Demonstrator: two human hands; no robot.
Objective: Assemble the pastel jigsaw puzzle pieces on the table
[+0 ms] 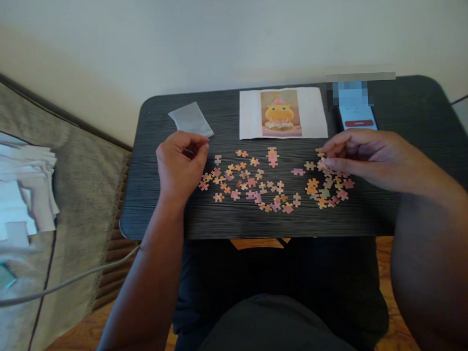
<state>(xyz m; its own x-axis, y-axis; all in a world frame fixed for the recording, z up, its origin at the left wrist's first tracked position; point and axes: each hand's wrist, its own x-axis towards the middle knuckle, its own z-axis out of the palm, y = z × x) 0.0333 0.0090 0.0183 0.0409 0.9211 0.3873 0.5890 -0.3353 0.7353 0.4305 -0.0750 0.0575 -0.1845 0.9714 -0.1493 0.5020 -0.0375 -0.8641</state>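
Observation:
My left hand (182, 165) is closed in a pinch above the left side of the dark table, just in front of a clear plastic bag (193, 120). Whatever its fingertips might hold is too small to make out. On the right, my right hand (367, 153) pinches a jigsaw puzzle piece (320, 155) between thumb and fingers, over a pile of loose pieces (322, 192). More scattered puzzle pieces (251, 182) lie between the hands. A few pieces joined together (272, 156) sit below the printed reference picture (281, 114), which shows a yellow cartoon figure on a cake.
A phone (357, 116) with a lit screen lies at the back right of the table (158, 215), near the wall. To the left, stacked papers (21, 185) rest on a cloth-covered surface, with a cable (87, 272) crossing in front.

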